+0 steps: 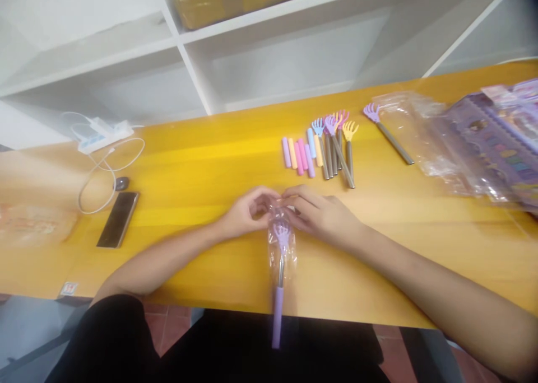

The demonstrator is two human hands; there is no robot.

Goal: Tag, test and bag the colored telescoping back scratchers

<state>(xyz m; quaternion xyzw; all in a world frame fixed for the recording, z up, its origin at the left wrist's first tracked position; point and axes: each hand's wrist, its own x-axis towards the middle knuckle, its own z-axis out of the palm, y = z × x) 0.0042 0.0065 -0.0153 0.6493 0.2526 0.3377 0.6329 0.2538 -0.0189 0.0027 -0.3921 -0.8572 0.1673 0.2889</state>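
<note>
A purple back scratcher lies inside a clear plastic bag, its claw end toward my hands and its handle reaching past the table's front edge. My left hand pinches the top of the bag from the left. From the right, my right hand pinches the same end, fingertips close to those of the left. Beyond my hands lie several metal scratcher rods with coloured claws. Left of them sit several loose coloured handle sleeves.
A lone purple-clawed rod lies near clear bags and purple printed packaging on the right. At left are a phone, a dark mouse-like object and a power strip with a white cable. White shelving stands behind.
</note>
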